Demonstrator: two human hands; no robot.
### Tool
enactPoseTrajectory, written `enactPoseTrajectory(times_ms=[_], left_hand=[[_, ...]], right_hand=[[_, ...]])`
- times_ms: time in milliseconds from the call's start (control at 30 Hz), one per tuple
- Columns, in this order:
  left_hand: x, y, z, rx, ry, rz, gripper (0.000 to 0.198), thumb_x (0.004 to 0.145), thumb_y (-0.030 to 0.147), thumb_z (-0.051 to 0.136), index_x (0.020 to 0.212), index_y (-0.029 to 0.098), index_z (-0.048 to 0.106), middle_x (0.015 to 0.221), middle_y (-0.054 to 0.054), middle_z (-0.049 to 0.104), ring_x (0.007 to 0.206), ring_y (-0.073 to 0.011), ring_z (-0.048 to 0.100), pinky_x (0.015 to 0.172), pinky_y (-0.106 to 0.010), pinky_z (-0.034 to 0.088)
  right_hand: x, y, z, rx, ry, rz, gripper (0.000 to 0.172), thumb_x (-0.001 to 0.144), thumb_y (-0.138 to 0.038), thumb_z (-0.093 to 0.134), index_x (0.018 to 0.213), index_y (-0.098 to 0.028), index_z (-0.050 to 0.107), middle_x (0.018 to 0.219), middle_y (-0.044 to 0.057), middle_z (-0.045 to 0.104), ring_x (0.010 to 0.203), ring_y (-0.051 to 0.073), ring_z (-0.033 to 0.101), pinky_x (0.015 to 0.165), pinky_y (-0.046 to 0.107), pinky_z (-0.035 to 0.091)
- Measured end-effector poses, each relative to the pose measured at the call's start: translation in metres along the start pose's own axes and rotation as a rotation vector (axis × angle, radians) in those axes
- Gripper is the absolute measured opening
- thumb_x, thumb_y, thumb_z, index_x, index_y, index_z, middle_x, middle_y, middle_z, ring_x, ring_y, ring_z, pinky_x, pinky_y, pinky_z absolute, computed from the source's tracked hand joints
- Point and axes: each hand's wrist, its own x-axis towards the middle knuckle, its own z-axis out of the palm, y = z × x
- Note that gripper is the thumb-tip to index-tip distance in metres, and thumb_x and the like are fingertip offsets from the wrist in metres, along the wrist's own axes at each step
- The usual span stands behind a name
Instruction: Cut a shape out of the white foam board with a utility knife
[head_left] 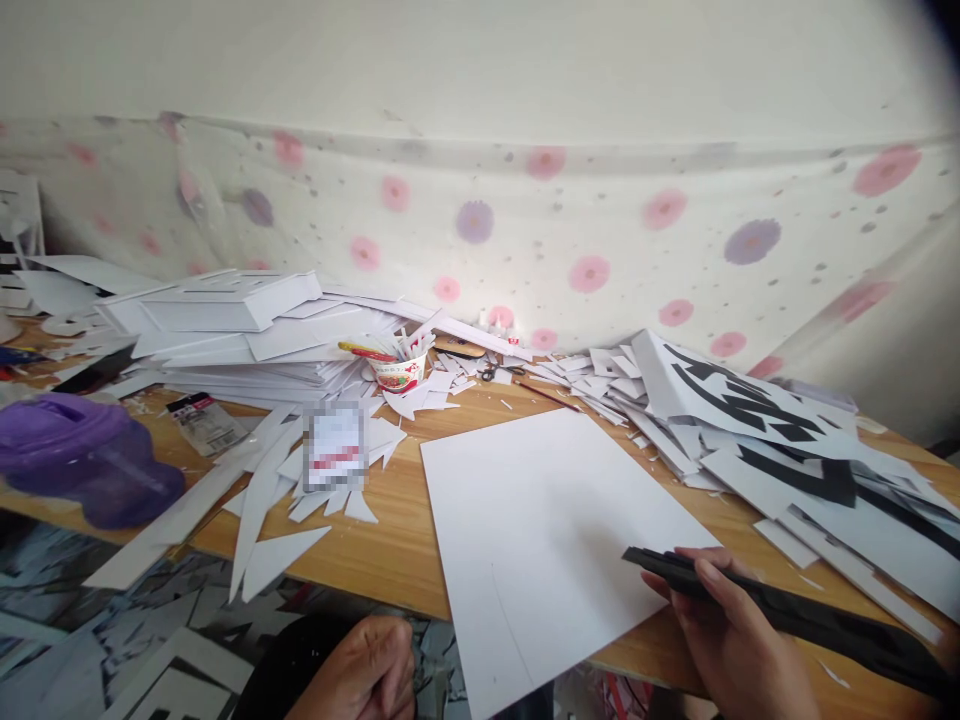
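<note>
Right hand (739,640) clasps a black strip (795,612) over the white sheet (540,520). Left hand (360,675) curls below the desk (390,545), grasp unclear

1. Sheet (547,520) on the table (405,545), at its near edge; across the sheet's right corner, a strip (787,610) in the right hand (739,640).
2. Behind the sheet: cup (397,372), perhaps scissors (491,372) just right of it.
3. Left of the cup: stacked boards (225,320).
4. Far left: jug (82,455).
5. Right of the sheet: overlapping panels (787,430).
</note>
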Motion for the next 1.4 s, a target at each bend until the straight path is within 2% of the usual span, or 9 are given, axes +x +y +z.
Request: enactPoseTrajectory(times_ms=[100,167,300,367,433,733,900,1100,1400], left_hand=[[-0.002,0.007,0.001,-0.099,-0.010,0.081,0.044,0.081,0.054,0.062,0.056,0.018,0.055,0.041,0.008,0.026,0.041,-0.0076,0.021,0.050,-0.024,0.040],[-0.002,0.018,0.000,-0.156,0.024,0.130,0.036,0.083,0.048,0.062,0.065,0.017,0.063,0.044,0.004,0.041,0.042,-0.0090,0.035,0.057,-0.027,0.047],[0.001,0.048,-0.003,-0.405,0.399,0.196,0.012,0.068,0.010,0.067,0.079,0.016,0.067,0.083,-0.006,0.069,0.076,-0.0189,0.064,0.073,-0.034,0.055],[0.003,0.059,-0.003,-0.499,0.597,0.237,0.023,0.060,-0.004,0.059,0.072,0.015,0.064,0.084,-0.005,0.069,0.079,-0.0176,0.065,0.074,-0.033,0.056],[0.004,0.064,-0.002,-0.525,0.669,0.258,0.021,0.059,-0.005,0.056,0.063,0.015,0.059,0.074,-0.002,0.066,0.070,-0.0143,0.064,0.070,-0.031,0.057],[-0.004,0.057,-0.002,-0.441,0.428,0.345,0.020,0.055,0.005,0.071,0.062,0.017,0.057,0.058,0.005,0.048,0.049,-0.0079,0.043,0.051,-0.026,0.051],[-0.003,0.061,-0.004,-0.444,0.455,0.372,0.024,0.054,0.008,0.079,0.070,0.016,0.064,0.057,0.005,0.046,0.051,-0.0062,0.042,0.052,-0.022,0.049],[-0.003,0.051,0.003,-0.333,0.393,0.346,0.028,0.059,0.018,0.085,0.080,0.017,0.066,0.064,0.004,0.051,0.056,-0.0065,0.045,0.059,-0.023,0.051],[-0.007,0.052,0.001,-0.407,0.351,0.313,0.031,0.066,0.021,0.083,0.060,0.016,0.053,0.054,0.007,0.043,0.047,-0.0046,0.035,0.056,-0.023,0.050]], right_hand=[[0.003,0.003,-0.001,0.025,0.019,-0.028,0.032,0.063,-0.041,0.081,0.078,-0.019,0.063,0.069,0.001,0.061,0.058,0.019,0.064,0.043,0.027,0.052],[0.005,0.003,-0.001,0.060,0.029,-0.029,0.030,0.063,-0.038,0.082,0.078,-0.019,0.064,0.068,0.000,0.060,0.059,0.019,0.064,0.043,0.027,0.053],[0.005,0.001,-0.001,0.139,0.017,0.009,0.029,0.062,-0.034,0.082,0.079,-0.019,0.064,0.064,-0.003,0.059,0.056,0.015,0.063,0.046,0.026,0.055],[0.005,0.000,-0.002,0.165,0.024,0.026,0.030,0.060,-0.032,0.082,0.079,-0.019,0.063,0.064,-0.003,0.059,0.055,0.014,0.063,0.044,0.023,0.054],[0.005,0.001,-0.003,0.182,0.028,0.042,0.029,0.060,-0.030,0.082,0.080,-0.018,0.063,0.066,-0.003,0.060,0.055,0.014,0.063,0.043,0.021,0.054],[0.010,0.009,-0.010,0.210,0.013,0.043,0.029,0.059,-0.029,0.083,0.078,-0.018,0.064,0.066,-0.004,0.060,0.054,0.011,0.061,0.048,0.020,0.057],[0.009,0.006,-0.007,0.207,0.010,0.016,0.024,0.064,-0.031,0.080,0.079,-0.018,0.065,0.066,-0.006,0.059,0.051,0.006,0.054,0.070,0.027,0.062],[0.007,0.003,-0.004,0.234,0.025,0.017,0.024,0.062,-0.030,0.081,0.077,-0.019,0.066,0.066,-0.006,0.059,0.048,0.006,0.052,0.068,0.029,0.062],[0.013,-0.008,-0.004,0.300,0.058,0.206,0.018,0.068,-0.036,0.069,0.075,-0.020,0.066,0.047,-0.005,0.051,0.039,0.006,0.042,0.069,0.030,0.059]])
